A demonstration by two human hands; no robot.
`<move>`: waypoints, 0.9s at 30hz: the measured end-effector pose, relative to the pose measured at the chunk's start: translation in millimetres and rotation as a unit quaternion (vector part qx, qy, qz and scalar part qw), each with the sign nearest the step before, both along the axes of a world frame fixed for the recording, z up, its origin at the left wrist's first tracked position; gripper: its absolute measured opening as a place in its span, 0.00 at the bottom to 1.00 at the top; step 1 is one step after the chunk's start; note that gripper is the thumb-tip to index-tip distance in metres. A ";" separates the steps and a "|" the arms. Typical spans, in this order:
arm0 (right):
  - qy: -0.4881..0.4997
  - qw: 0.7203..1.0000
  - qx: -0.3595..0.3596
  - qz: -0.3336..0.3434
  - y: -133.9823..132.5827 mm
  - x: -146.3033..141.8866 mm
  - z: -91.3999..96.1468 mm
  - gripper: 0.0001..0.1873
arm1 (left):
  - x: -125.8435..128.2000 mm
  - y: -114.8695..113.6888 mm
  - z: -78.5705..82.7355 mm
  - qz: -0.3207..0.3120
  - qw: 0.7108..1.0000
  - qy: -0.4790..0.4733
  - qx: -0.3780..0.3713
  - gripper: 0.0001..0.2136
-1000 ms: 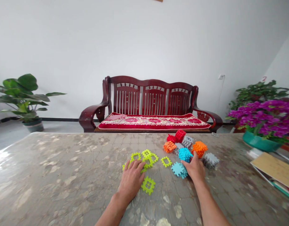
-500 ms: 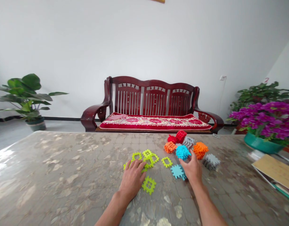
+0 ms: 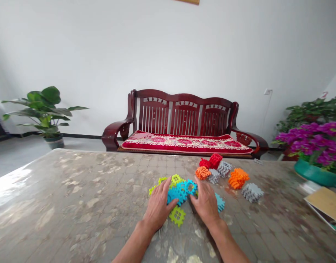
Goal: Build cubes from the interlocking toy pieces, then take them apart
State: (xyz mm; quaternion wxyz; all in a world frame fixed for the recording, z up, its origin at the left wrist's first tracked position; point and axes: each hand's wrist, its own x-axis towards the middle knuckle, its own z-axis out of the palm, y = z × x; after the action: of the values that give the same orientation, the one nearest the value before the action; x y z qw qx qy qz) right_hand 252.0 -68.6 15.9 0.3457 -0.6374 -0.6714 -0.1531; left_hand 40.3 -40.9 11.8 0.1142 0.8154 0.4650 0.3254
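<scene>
Both my hands are at a bunch of blue notched building tiles (image 3: 177,193) in the middle of the table. My left hand (image 3: 157,208) grips the bunch from the left, thumb in front and fingers behind. On the other side, my right hand (image 3: 207,204) has its thumb and index finger around a blue tile with an opening (image 3: 191,187). Lime-green tiles (image 3: 176,179) lie behind and partly under the bunch. Nearer to me lies a lime-green window tile (image 3: 177,216). Another blue tile (image 3: 219,202) rests on the table, partly hidden by my right hand.
Behind my right hand are red tiles (image 3: 215,160), orange stacks (image 3: 238,178) and grey stacks (image 3: 252,192). A teal flower pot (image 3: 317,173) and a brown notebook (image 3: 326,204) occupy the table's right side. A wooden bench (image 3: 184,113) stands beyond the table (image 3: 82,197).
My right hand has brought the blue stack leftward over the green tiles, where it has spread apart. My left hand has left the green tiles and taken hold of the blue ones. The view has shifted slightly.
</scene>
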 end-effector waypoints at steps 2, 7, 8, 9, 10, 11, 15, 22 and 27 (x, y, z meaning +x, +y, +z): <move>0.010 1.000 -0.001 0.000 -0.3 2.0 -2.1 0.33 | -0.4 0.1 -0.9 -0.012 1.000 0.008 0.010 0.36; 0.063 0.998 -0.003 0.026 0.6 2.9 -8.4 0.28 | -0.3 -1.3 2.1 -0.045 0.997 0.059 0.025 0.33; 0.080 0.996 -0.004 0.029 0.9 1.9 -9.2 0.27 | 0.1 -1.7 3.4 -0.053 0.996 0.066 0.023 0.32; 0.099 0.995 -0.006 0.030 1.0 0.8 -9.9 0.27 | 0.7 -2.1 4.7 -0.058 0.996 0.070 0.020 0.31; 0.119 0.992 -0.010 0.034 1.1 -0.4 -10.3 0.26 | 1.4 -2.5 6.0 -0.059 0.996 0.071 0.016 0.29; 0.138 0.989 -0.017 0.041 1.1 -1.3 -10.5 0.25 | 2.1 -2.8 7.1 -0.056 0.996 0.069 0.011 0.27; 0.199 0.977 -0.047 0.065 1.0 -1.2 -10.8 0.24 | 3.4 -3.3 9.6 -0.023 0.998 0.051 -0.014 0.22; 0.274 0.958 -0.034 0.073 6.5 9.5 -18.7 0.23 | -3.8 3.2 7.1 0.048 0.997 -0.044 -0.049 0.14; 0.249 0.961 -0.004 0.121 6.3 9.0 -19.7 0.21 | -13.0 16.1 1.2 0.130 0.972 -0.198 -0.009 0.14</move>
State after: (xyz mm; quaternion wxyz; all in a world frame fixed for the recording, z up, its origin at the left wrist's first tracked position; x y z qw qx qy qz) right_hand 261.0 -62.4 -3.8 0.5153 -0.5706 -0.6369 0.0561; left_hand 27.3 -24.8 13.1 0.1685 0.6665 0.5379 0.4878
